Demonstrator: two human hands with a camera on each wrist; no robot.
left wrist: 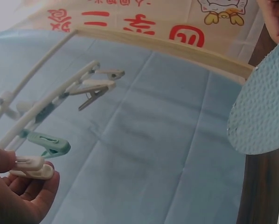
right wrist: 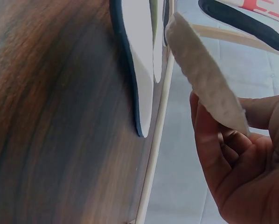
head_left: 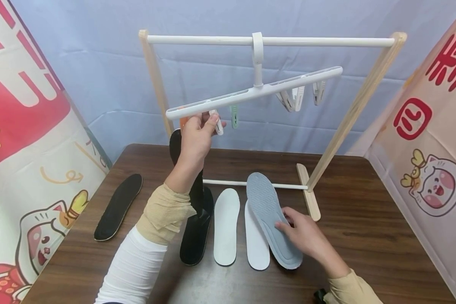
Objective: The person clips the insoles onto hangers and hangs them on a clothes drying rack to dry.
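My left hand [head_left: 195,139] pinches a white clothespin [head_left: 218,126] under the low left end of a tilted white clip hanger [head_left: 285,87]; in the left wrist view this clothespin [left wrist: 34,171] sits between thumb and fingers, beside a green clothespin [left wrist: 55,144]. Between thumb and fingers, my right hand [head_left: 308,235] holds a grey-blue insole [head_left: 264,202] by its side, tilted above the table. Its edge faces the right wrist view, where the insole [right wrist: 205,77] looks pale. A black insole [head_left: 175,145] hangs below an orange clothespin [head_left: 183,122], partly hidden by my left arm.
The hanger hooks over the white rail of a wooden-legged rack [head_left: 349,126]. White clothespins [head_left: 298,99] dangle from its raised right end. On the brown table [head_left: 365,219] lie a black insole [head_left: 118,207], another black one [head_left: 194,242], and two white insoles [head_left: 226,228] side by side.
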